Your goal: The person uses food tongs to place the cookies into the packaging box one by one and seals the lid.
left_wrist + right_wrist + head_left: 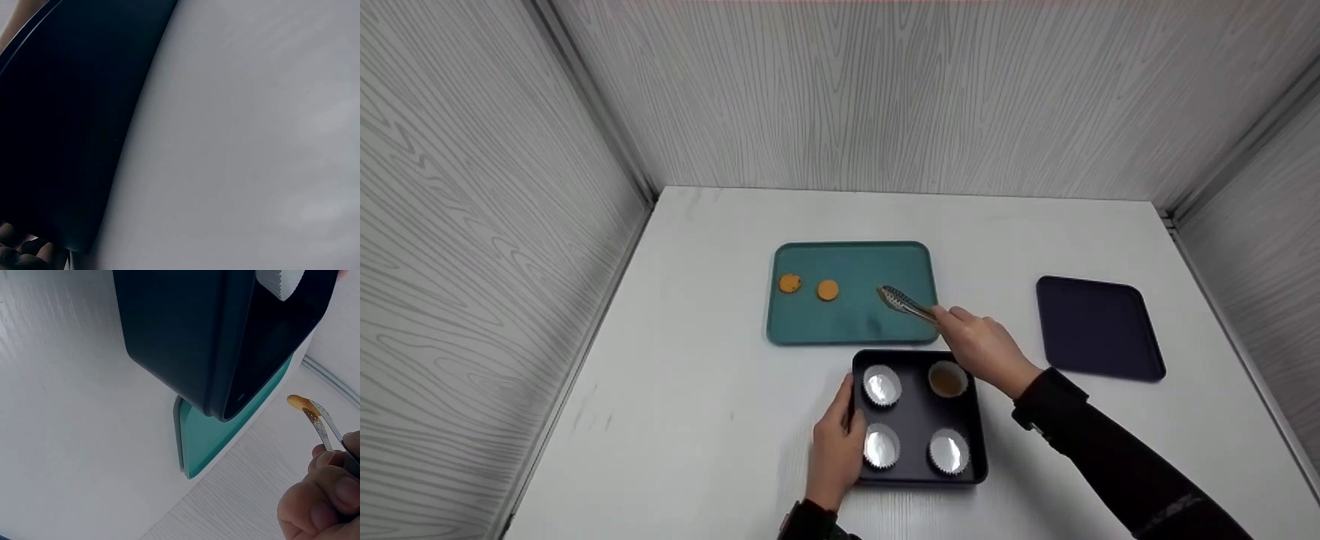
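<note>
Presently the right hand (986, 349) grips the tongs (905, 303), their long axis pointing far-left over the teal tray (851, 330) toward two cookies (827, 290), while the left hand (835, 444) clasps the dark pan (919, 416).

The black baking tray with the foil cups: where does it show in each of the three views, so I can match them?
Head: black tray sits low centre, just in front of the teal tray, left hand on its left edge.
Left wrist: its dark wall fills the left side; fingers at the bottom left corner.
Right wrist: its underside and wall fill the top centre.
Shared landmark: the white table.
</note>
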Tool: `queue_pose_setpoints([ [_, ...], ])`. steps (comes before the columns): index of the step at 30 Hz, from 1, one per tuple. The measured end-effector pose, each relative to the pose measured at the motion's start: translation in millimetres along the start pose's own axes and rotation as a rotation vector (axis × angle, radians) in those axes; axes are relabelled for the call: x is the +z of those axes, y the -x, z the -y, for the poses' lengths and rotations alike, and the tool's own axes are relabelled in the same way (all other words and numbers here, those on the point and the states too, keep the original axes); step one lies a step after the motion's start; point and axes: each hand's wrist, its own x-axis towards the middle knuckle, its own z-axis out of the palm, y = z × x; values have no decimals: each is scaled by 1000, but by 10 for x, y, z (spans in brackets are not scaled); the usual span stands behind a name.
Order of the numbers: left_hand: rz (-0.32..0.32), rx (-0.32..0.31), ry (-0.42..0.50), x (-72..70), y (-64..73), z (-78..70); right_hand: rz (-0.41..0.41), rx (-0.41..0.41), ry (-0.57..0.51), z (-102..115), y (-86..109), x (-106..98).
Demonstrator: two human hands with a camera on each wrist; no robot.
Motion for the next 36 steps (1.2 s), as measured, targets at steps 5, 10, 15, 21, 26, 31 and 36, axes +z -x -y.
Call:
queue_pose_setpoints([
  [5, 6, -8, -8, -5, -5, 0, -21, -42, 17, 72, 81, -59],
  [10, 0, -33, -28, -11, -6, -8, -55, -80, 20, 133, 158, -104],
  [15, -8, -29, -19, -9, -4, -18, -45, -100, 2, 193, 241, -148],
  [21, -4, -18, -3, 6, -4, -22, -23, -112, -15, 287, 354, -204],
  [26, -10, -14, -5, 11, -2, -24, -25, -156, -22, 361, 446, -227],
  [31, -11, -4, -8, 16, -2, -15, -46, -191, -24, 434, 533, -239],
  [36, -24, -18, -22, 11, 2, -18, -46, -216, -29, 490, 612, -240],
])
